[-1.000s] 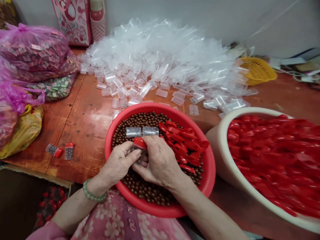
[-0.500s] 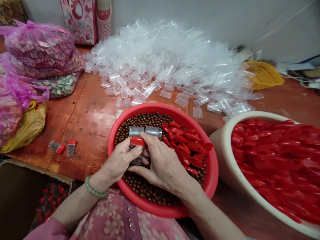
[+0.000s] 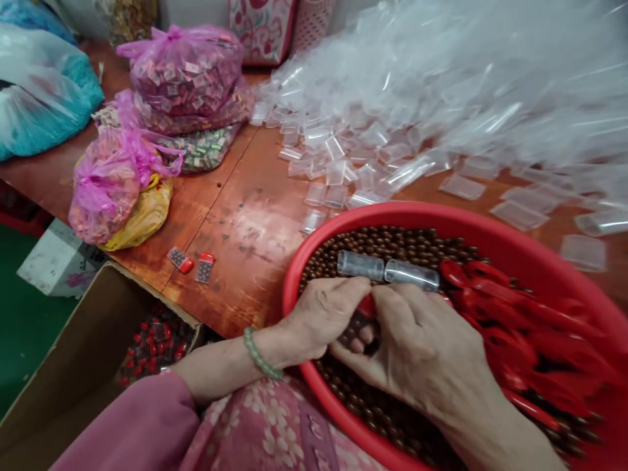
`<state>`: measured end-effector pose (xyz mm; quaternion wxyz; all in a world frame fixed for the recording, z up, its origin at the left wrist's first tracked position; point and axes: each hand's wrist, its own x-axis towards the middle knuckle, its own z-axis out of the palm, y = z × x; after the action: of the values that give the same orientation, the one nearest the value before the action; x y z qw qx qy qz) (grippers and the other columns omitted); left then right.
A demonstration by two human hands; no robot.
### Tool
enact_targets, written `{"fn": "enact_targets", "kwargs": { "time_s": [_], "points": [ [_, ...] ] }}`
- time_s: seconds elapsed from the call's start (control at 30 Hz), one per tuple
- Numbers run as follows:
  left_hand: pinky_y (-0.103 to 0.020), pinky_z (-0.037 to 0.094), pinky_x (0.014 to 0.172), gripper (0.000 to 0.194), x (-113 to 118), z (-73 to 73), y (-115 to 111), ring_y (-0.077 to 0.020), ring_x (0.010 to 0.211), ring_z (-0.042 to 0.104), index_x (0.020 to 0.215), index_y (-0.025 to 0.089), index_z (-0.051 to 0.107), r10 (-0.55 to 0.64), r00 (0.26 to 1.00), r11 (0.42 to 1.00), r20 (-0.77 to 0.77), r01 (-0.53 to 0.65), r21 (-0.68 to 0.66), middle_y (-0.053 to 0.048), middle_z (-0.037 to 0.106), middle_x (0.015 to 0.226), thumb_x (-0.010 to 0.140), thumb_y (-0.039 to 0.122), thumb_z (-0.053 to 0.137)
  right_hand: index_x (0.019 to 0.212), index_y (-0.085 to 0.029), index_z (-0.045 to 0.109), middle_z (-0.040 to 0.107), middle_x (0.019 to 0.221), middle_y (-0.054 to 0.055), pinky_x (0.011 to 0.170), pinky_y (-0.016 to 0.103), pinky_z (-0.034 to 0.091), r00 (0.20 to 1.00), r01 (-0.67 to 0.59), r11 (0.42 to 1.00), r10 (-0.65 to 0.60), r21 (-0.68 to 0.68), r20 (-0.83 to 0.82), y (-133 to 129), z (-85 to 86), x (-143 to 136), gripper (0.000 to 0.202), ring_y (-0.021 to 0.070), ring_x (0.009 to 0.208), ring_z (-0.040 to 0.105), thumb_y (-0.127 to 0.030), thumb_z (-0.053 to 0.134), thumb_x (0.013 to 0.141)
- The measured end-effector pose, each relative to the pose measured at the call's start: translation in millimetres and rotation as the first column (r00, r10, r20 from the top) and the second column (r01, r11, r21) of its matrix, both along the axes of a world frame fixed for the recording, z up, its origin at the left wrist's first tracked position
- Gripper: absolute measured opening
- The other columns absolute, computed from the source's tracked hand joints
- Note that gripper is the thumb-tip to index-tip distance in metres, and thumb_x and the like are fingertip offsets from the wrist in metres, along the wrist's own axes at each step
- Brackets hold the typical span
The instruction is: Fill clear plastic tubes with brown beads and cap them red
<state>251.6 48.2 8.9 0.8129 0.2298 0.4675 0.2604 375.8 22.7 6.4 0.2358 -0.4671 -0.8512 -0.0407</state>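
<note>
My view has swung left: the white tub of red caps is out of sight, and a teal-and-white plastic bag [image 3: 49, 91] and more of the cardboard box [image 3: 63, 366] have come in. Between my hands, the small clear container [image 3: 354, 325] with its red cap [image 3: 366, 305] is now mostly covered; half a second ago the cap showed plainly. My left hand [image 3: 324, 315] is closed on it, the thumb apparently shifted up from the body to the cap. My right hand [image 3: 426, 353] curls round its other side, fingers bent against it and thumb low. I take this as pressure on the cap; whether it is fully seated I can't tell. The container is held above the brown balls [image 3: 392, 242] in the red basin [image 3: 293, 278], so this piece is unfinished in my judgement. The two clear tubes [image 3: 360, 264] lie as they were, and two filled containers [image 3: 205, 268] remain on the table [image 3: 245, 248].
</note>
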Motion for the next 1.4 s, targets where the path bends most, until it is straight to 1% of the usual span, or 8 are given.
{"fn": "enact_targets", "kwargs": {
  "time_s": [0.37,0.47,0.57,0.63,0.77,0.93,1.13,1.4],
  "points": [
    [-0.021,0.044,0.052,0.031,-66.6,21.7,-5.5,-0.0101,0.049,0.053,0.094,0.018,0.056,-0.094,0.945,0.814,-0.314,0.254,0.522,0.003,0.055,0.057,0.094,0.044,0.040,0.124,-0.009,0.049,0.066,0.107,0.018,0.077,0.042,0.049,0.995,-0.096,0.995,0.096,-0.040,-0.009,-10.3,9.1,-11.4,0.038,0.0273,0.090,0.062,-0.027,0.052,0.091],
    [-0.029,0.048,0.068,0.029,-116.0,13.8,1.4,-0.0173,0.069,0.064,0.096,0.017,0.061,0.127,0.592,0.569,-0.796,0.614,0.547,-0.004,0.066,0.074,0.095,0.035,0.039,0.113,-0.012,0.058,0.069,0.103,0.015,0.077,0.040,0.050,0.999,-0.014,0.997,0.017,-0.075,0.032,-9.8,1.6,-1.1,0.027,0.0251,0.085,0.064,-0.029,0.048,0.096],
    [-0.037,0.051,0.071,0.032,-156.6,-5.4,13.4,-0.0243,0.073,0.067,0.092,0.016,0.063,0.300,0.162,0.493,-0.940,0.818,0.298,-0.010,0.070,0.078,0.095,0.031,0.035,0.100,-0.016,0.062,0.070,0.096,0.011,0.072,0.038,0.049,0.998,0.060,0.996,-0.059,-0.072,0.013,-6.0,-7.1,10.1,0.021,0.0222,0.077,0.064,-0.024,0.043,0.098],
    [-0.043,0.053,0.079,0.031,-168.4,-17.9,26.5,-0.0283,0.086,0.068,0.095,0.015,0.065,0.361,0.063,0.447,-0.930,0.864,0.232,-0.014,0.071,0.093,0.095,0.030,0.038,0.096,-0.018,0.063,0.069,0.092,0.009,0.069,0.036,0.049,0.996,0.085,0.993,-0.086,-0.088,-0.012,-2.3,-10.0,14.9,0.021,0.0210,0.073,0.063,-0.022,0.042,0.098],
    [-0.045,0.049,0.100,0.031,-142.2,-27.8,68.1,-0.0279,0.114,0.061,0.111,0.012,0.062,0.445,0.280,0.292,-0.851,0.853,0.433,-0.017,0.065,0.122,0.094,0.031,0.046,0.093,-0.019,0.062,0.069,0.088,0.007,0.067,0.035,0.047,0.987,0.147,0.982,-0.154,-0.116,-0.046,4.0,-8.5,23.0,0.018,0.0206,0.073,0.062,-0.022,0.045,0.097],
    [-0.043,0.040,0.111,0.038,-69.7,-35.3,135.1,-0.0235,0.130,0.050,0.128,0.015,0.055,0.150,0.603,0.051,-0.784,0.787,0.615,-0.014,0.056,0.137,0.093,0.026,0.046,0.102,-0.018,0.062,0.067,0.102,0.012,0.079,0.042,0.051,0.943,0.323,0.931,-0.332,-0.167,-0.027,9.9,-7.4,45.1,0.015,0.0269,0.090,0.063,-0.024,0.051,0.094],
    [-0.049,0.030,0.116,0.052,-29.0,-68.2,192.8,-0.0287,0.146,0.028,0.143,0.017,0.042,0.101,0.536,-0.048,-0.838,0.844,0.534,-0.017,0.034,0.155,0.093,0.033,0.049,0.111,-0.017,0.059,0.065,0.110,0.013,0.083,0.047,0.051,0.960,0.277,0.893,-0.275,-0.355,0.057,35.0,-6.1,61.3,0.024,0.0292,0.099,0.058,-0.016,0.059,0.087],
    [-0.048,0.027,0.117,0.030,-3.0,-90.8,198.3,-0.0238,0.134,0.044,0.119,0.020,0.065,0.077,0.598,-0.138,-0.797,0.799,0.586,-0.013,0.055,0.138,0.092,0.020,0.051,0.096,-0.017,0.064,0.066,0.094,0.008,0.081,0.040,0.050,0.969,0.211,0.801,-0.245,-0.561,0.014,48.6,12.9,61.3,0.019,0.0256,0.090,0.061,-0.021,0.072,0.079]
  ]
}}
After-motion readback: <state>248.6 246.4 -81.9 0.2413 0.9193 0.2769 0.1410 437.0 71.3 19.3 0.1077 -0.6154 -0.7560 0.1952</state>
